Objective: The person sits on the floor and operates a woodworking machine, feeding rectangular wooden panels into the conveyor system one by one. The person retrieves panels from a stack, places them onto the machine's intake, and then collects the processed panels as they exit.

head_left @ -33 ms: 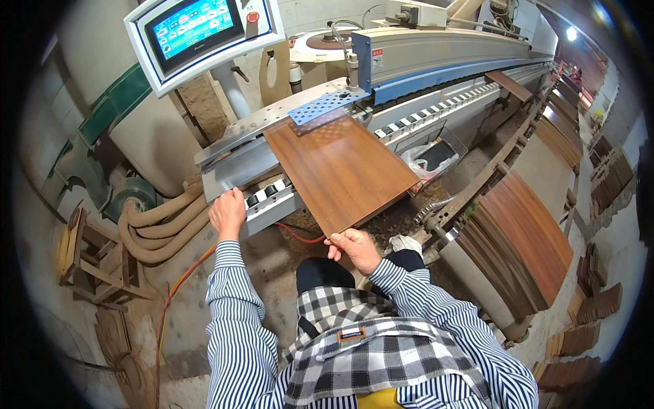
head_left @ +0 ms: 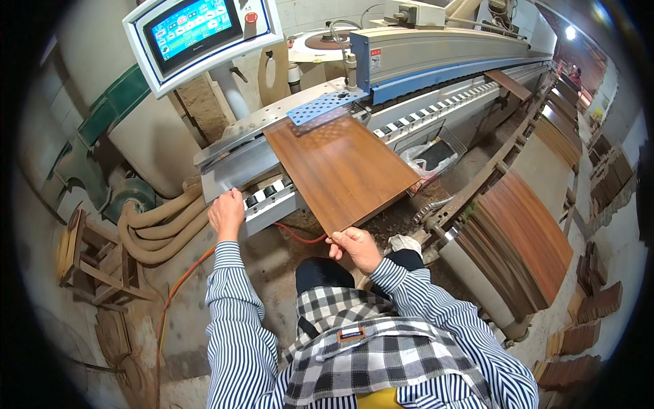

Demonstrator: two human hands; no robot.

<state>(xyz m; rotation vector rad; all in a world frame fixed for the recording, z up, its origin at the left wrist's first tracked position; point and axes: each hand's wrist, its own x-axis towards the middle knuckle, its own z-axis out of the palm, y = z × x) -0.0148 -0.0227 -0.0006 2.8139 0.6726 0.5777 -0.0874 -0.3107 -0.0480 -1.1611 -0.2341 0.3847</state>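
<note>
Hardly anything has moved since the earlier frame: the left hand (head_left: 226, 215), the right hand (head_left: 355, 249) and the brown board (head_left: 347, 176) keep nearly the same places. From left to right, taking directions from the middle of the view, a wooden stool (head_left: 102, 275) stands just below nine o'clock, and a control screen (head_left: 194, 31) hangs at eleven. At nine, the left hand is curled loosely by the metal end of the machine (head_left: 231, 176); its underside is hidden, so I cannot tell how far its fingers close or whether they grip anything. Just past twelve, the brown board lies with its far end by a perforated blue plate (head_left: 317, 108), its near end jutting toward the person. At five, the right hand pinches the near corner, thumb and fingertips closed on it. A slackened or sideways pinch could let the board tip or skew; straying left fingers might be nipped at the rollers (head_left: 270, 191). Counted: two hands, one board held, one blue plate, one screen, one stool, one far board (head_left: 507, 85) at two, one large near stack (head_left: 526, 232) at three.
</note>
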